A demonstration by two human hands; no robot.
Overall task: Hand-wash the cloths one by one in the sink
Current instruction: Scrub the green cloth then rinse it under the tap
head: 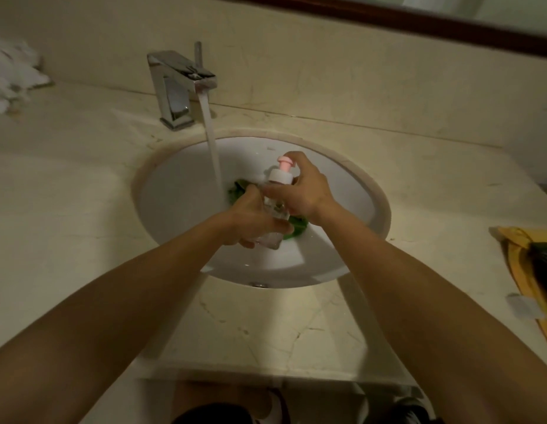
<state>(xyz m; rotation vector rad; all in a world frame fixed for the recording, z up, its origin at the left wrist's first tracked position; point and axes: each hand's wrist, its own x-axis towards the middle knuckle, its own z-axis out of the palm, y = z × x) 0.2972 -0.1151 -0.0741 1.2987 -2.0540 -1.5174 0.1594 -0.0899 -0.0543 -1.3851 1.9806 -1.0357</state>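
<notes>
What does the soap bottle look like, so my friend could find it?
Look at the round white sink under the running tap. Over its middle, both hands hold a small clear bottle above a green cloth. It is the only see-through thing there, with a white collar and a pink pump on top.

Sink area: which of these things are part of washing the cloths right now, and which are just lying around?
In use: green cloth, soap bottle, running tap, sink, left hand, right hand.
Lying about: white pile, yellow cloth.
</notes>
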